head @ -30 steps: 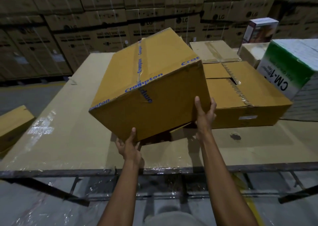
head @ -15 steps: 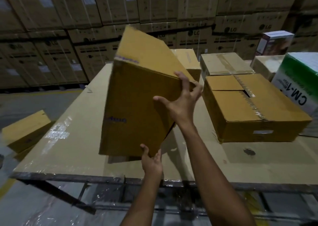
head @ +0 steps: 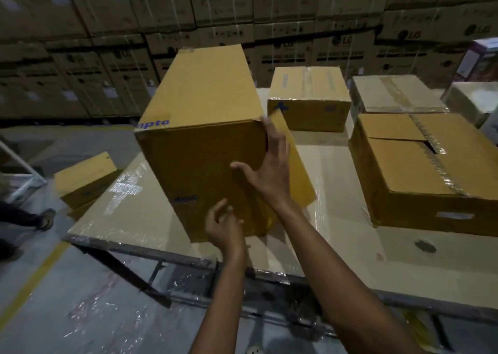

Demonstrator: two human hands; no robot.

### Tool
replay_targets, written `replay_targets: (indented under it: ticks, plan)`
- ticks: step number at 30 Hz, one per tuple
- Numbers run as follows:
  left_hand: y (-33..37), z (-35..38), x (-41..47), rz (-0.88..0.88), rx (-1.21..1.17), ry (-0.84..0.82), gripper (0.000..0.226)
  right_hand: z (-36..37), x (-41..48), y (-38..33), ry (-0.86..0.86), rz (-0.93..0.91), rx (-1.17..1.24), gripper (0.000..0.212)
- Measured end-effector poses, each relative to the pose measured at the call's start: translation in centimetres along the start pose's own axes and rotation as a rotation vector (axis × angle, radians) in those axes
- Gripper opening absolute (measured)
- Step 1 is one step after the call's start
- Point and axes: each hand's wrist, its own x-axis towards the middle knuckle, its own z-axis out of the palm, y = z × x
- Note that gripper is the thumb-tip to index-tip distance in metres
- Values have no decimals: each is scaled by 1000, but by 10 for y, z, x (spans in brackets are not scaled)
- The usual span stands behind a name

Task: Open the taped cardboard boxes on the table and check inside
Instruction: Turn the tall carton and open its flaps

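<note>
A tall yellow cardboard box with blue printed tape stands on end on the film-wrapped table, close to its front left corner. One flap hangs open on its right side. My right hand lies spread on the box's near right edge, fingers reaching over the corner where the flap starts. My left hand hovers at the lower part of the near face, fingers loosely curled and apart, holding nothing.
To the right lies a wide brown box with torn tape. Two taped boxes, one small and one flat, sit at the back. A yellow box lies on the floor at left, near another person's foot. Stacked cartons fill the background.
The yellow box went from tilted in both hands to standing on end on the table. My right hand slid to its right edge; my left hand came off its underside.
</note>
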Motion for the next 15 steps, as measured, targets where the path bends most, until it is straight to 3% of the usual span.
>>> replay_targets:
  ticks: [2,3,4,9,12,15]
  plan:
    - [39,8,-4,731,287,-7,18,-5,-12,19,-20,92,130,120]
    - [56,14,-8,1021,439,-3,22,-7,-18,25,-44,146,167,122]
    - [76,23,-12,1196,564,32,31,-10,-24,30,-62,182,183,123]
    - [102,76,7,1351,1121,78,72,-24,-53,55,-99,321,292,117]
    - [88,87,17,1371,1197,19,64,-35,-70,76,-31,477,363,102]
    - [82,88,18,1387,1200,49,50,-35,-81,113,176,828,384,83]
